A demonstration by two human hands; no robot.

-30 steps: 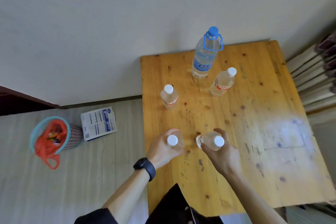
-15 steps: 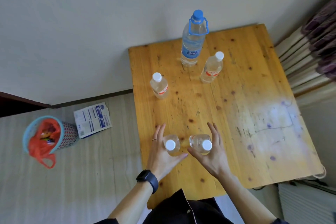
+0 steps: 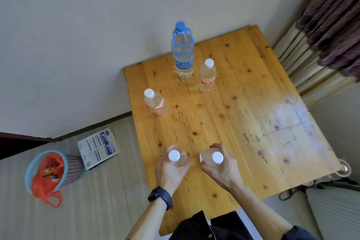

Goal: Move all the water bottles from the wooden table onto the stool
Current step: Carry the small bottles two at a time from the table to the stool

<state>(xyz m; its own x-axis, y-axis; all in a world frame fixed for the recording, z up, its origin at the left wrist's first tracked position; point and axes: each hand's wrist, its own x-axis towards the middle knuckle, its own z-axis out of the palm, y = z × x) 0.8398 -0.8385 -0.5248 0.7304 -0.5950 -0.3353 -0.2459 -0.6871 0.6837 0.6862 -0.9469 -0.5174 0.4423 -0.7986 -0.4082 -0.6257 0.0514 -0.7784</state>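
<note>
Fingers (image 3: 176, 148) splayed before, now curled around 2 bottles (image 3: 211, 158).

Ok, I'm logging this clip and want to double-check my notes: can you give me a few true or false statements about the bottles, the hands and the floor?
1. The left hand and the right hand each grip a white-capped bottle. True.
2. The blue-capped bottle lies on its side. False: it stands upright at the wooden table's far edge.
3. Three bottles stand on the table untouched by either hand. True.
4. A stool is in view beside the table. False: none shows.
5. The basket on the floor holds a red bag. True.
</note>
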